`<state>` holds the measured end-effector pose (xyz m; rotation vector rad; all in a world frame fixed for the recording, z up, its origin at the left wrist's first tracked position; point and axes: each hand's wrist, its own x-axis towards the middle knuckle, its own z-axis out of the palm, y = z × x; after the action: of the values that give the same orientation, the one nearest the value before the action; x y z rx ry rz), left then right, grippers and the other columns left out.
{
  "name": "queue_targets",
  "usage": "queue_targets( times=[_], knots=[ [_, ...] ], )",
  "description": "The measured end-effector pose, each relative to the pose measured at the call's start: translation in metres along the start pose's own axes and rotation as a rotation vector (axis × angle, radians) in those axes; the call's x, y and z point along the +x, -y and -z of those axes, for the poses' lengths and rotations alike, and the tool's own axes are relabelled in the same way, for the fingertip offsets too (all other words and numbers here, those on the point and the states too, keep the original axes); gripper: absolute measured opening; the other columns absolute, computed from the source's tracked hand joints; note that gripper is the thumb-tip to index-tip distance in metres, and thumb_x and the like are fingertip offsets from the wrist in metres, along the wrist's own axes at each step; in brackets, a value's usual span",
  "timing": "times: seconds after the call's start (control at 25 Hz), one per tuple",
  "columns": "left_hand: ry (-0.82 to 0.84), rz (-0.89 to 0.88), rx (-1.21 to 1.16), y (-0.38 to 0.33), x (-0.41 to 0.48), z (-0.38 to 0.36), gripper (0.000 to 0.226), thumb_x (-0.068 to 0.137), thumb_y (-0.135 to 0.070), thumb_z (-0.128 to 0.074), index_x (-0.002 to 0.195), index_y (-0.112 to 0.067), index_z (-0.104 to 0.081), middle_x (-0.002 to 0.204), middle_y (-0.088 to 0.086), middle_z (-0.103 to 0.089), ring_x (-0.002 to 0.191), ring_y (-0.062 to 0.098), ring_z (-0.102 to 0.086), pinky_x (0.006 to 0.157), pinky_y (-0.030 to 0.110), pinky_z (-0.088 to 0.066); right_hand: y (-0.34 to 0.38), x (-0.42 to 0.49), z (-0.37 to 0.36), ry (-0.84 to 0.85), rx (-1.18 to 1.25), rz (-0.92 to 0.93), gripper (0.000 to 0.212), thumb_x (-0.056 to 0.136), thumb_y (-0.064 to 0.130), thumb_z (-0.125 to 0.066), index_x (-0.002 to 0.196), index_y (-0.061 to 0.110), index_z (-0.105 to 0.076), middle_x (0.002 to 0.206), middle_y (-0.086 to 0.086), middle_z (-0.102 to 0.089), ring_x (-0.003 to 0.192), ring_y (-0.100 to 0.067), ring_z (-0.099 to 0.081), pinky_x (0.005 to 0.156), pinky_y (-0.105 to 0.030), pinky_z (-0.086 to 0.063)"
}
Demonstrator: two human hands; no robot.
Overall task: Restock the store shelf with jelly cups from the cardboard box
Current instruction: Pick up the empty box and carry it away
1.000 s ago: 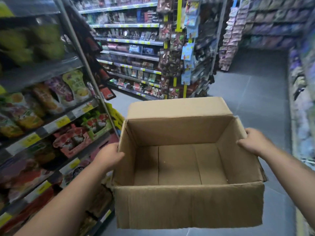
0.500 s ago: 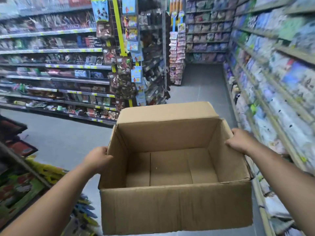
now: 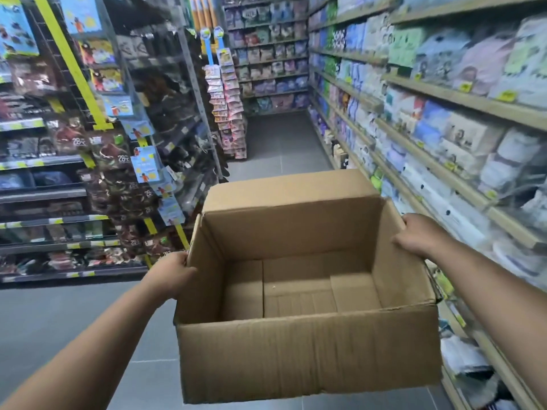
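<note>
The box (image 3: 307, 350) has been swung further right, toward the aisle shelves (image 3: 438, 91). Its left rim is gripped by the left hand (image 3: 170, 272), its right rim by the right hand (image 3: 420, 235).

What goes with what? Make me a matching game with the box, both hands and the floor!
Things:
1. cardboard box
2. left hand
3. right hand
4. floor

Place or state:
A. grey tiles
B. grips the top of the right wall
C. brown, open on top, nothing inside
D. grips the edge of the left wall

Right pairs: 1-C, 2-D, 3-B, 4-A
</note>
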<state>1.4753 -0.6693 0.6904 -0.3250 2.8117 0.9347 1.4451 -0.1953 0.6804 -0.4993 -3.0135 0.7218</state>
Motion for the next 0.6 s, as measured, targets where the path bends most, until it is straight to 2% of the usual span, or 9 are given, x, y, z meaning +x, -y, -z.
queue_targets(
  times=[0.12,0.28,0.44,0.48,0.6],
  knots=[
    [-0.008,-0.028,0.017,-0.033,0.065,-0.013,0.012,0.085,-0.007,-0.055,0.088,-0.008,-0.066,0.081,0.016,-0.073,0.072,0.031,-0.072,0.061,0.044,-0.062,-0.002,0.067,0.003,-0.009,-0.008,0.002,0.020,0.077,0.018,-0.068,0.095,0.011,-0.063,0.095,-0.014,-0.065,0.084,-0.032,-0.063,0.066,-0.033,-0.052],
    [-0.049,-0.053,0.059,-0.084,0.158,-0.027,0.010,0.087,-0.010,-0.058,0.088,-0.006,-0.067,0.083,0.014,-0.072,0.074,0.028,-0.070,0.069,0.043,-0.060,0.002,0.171,0.017,-0.016,-0.013,0.013,0.019,0.078,0.016,-0.067,0.095,0.009,-0.062,0.099,-0.017,-0.065,0.088,-0.033,-0.063,0.064,-0.031,-0.049],
    [-0.051,-0.039,0.022,-0.123,0.235,-0.034,0.009,0.088,-0.010,-0.059,0.089,-0.007,-0.067,0.082,0.012,-0.071,0.072,0.024,-0.069,0.056,0.033,-0.055,0.019,0.259,0.026,-0.030,0.001,0.011,0.018,0.076,0.014,-0.067,0.093,0.008,-0.064,0.092,-0.016,-0.066,0.082,-0.033,-0.064,0.066,-0.033,-0.053],
    [-0.053,-0.015,0.014,-0.135,0.271,-0.033,0.009,0.088,-0.010,-0.059,0.090,-0.007,-0.067,0.083,0.013,-0.071,0.071,0.024,-0.069,0.054,0.031,-0.054,0.028,0.295,0.028,-0.032,-0.002,0.000,0.018,0.076,0.015,-0.068,0.093,0.009,-0.064,0.092,-0.016,-0.066,0.082,-0.033,-0.063,0.065,-0.032,-0.052],
    [-0.044,-0.033,0.057,-0.142,0.310,-0.028,0.011,0.088,-0.010,-0.059,0.090,-0.004,-0.068,0.082,0.017,-0.072,0.065,0.024,-0.066,0.051,0.029,-0.051,0.039,0.326,0.020,0.008,-0.013,-0.001,0.013,0.078,0.015,-0.067,0.089,0.010,-0.063,0.091,-0.016,-0.065,0.080,-0.032,-0.062,0.058,-0.028,-0.045]
  ],
)
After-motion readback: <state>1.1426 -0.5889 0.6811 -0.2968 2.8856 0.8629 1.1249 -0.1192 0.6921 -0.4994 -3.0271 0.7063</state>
